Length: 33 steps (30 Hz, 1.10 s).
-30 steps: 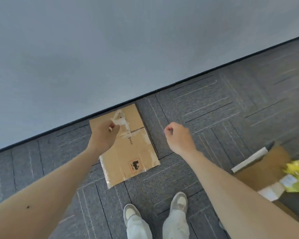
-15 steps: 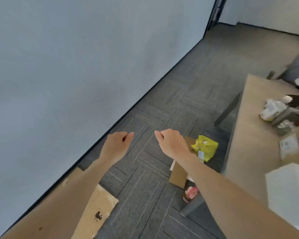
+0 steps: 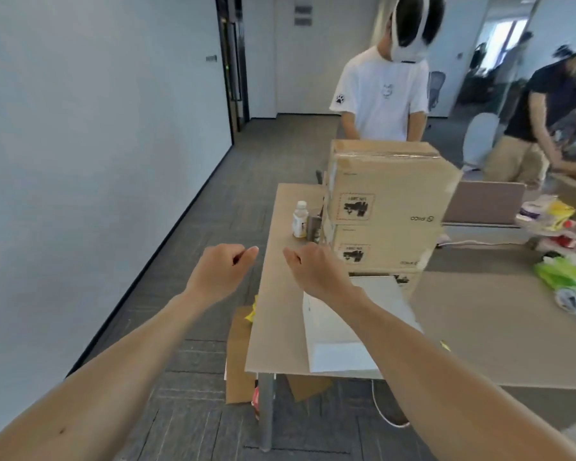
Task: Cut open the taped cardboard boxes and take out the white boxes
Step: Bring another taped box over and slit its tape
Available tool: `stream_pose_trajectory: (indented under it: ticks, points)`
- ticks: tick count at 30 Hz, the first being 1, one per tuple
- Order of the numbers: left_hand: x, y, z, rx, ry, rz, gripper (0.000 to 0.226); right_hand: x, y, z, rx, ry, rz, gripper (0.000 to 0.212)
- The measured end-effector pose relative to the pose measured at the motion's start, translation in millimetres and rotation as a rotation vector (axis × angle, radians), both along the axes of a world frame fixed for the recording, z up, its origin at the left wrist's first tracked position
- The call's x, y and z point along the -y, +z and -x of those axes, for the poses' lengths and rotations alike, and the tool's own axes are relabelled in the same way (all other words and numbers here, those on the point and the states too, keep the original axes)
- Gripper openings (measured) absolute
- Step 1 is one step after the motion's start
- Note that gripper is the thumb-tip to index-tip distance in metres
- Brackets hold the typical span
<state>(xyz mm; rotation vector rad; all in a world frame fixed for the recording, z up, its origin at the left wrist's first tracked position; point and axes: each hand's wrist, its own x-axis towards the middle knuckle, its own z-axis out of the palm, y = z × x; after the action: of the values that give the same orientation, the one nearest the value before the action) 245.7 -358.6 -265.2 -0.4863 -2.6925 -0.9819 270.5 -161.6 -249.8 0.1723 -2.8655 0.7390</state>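
A stack of taped cardboard boxes stands on the tan table: the top box sits over a second box, with a third box low behind a white box that lies on the table's near corner. My left hand hovers over the floor left of the table, fingers loosely curled, holding nothing. My right hand hangs above the table edge in front of the stack, also loosely curled and holding nothing.
A small white bottle stands left of the stack. A person in a white shirt stands behind the table; another person bends at the right. Bags and clutter lie at right. Cardboard scraps lie under the table.
My view has swung up from the floor and the flattened carton by the wall to the table. My left hand let go of that carton; both hands now hover near the table edge.
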Motion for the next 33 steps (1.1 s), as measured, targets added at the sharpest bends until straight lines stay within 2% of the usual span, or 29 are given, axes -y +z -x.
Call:
stream_pose_trajectory:
  ticks: [10,15,18,25,27,30,33]
  points:
    - [-155,50,5,0.000,-0.138,0.043,0.054,-183,26,-28,0.004,-0.280,0.032,0.045]
    - [-201,68,34,-0.024,-0.166,0.046,0.051,-238,36,-2,-0.028,-0.335,-0.080,0.033]
    - [-222,73,68,-0.043,-0.163,0.054,0.048,-262,41,27,-0.038,-0.326,-0.019,0.026]
    - [-260,84,192,-0.198,-0.033,0.084,0.042,-313,61,127,-0.124,-0.319,-0.102,0.009]
    - [-269,90,228,-0.226,0.039,0.070,0.036,-328,68,163,-0.156,-0.313,-0.086,0.014]
    - [-276,93,276,-0.161,0.116,0.111,0.028,-346,78,210,-0.202,-0.308,-0.093,0.029]
    - [-283,93,311,-0.003,0.151,0.176,0.042,-363,84,245,-0.225,-0.357,-0.101,0.031]
